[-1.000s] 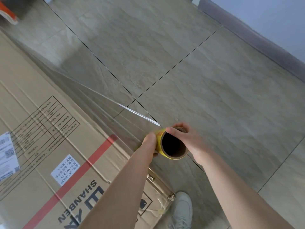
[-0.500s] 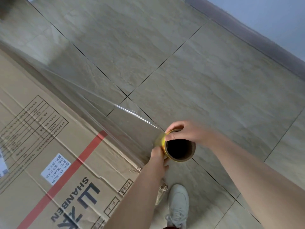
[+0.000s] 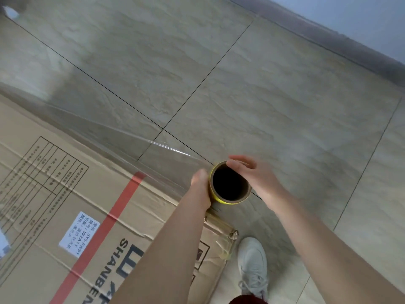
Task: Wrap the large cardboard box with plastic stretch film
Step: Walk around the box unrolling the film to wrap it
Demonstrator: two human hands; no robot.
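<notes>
**A:** What has the left hand got?

**B:** The left hand (image 3: 200, 185) holds the roll of stretch film (image 3: 230, 185) by its left side. The thumb lies up against the yellow edge, and the fingers are hidden behind the roll.

**A:** And the right?

**B:** The right hand (image 3: 252, 174) rests on the tube's far rim, fingers nearly straight and blurred, not wrapped round it.

**A:** Where does the film go?

**B:** The film (image 3: 122, 137) runs taut from the roll up and to the left, along the long edge of the large cardboard box (image 3: 43, 194). The box fills the lower left, printed face up. The roll sits just beside that edge, near the box's corner.

**A:** Anything else?

**B:** A white label (image 3: 79, 234) and a red stripe (image 3: 105, 227) on the box, and a pale shoe (image 3: 253, 266) on the tiled floor (image 3: 274, 95) beside the corner.
</notes>
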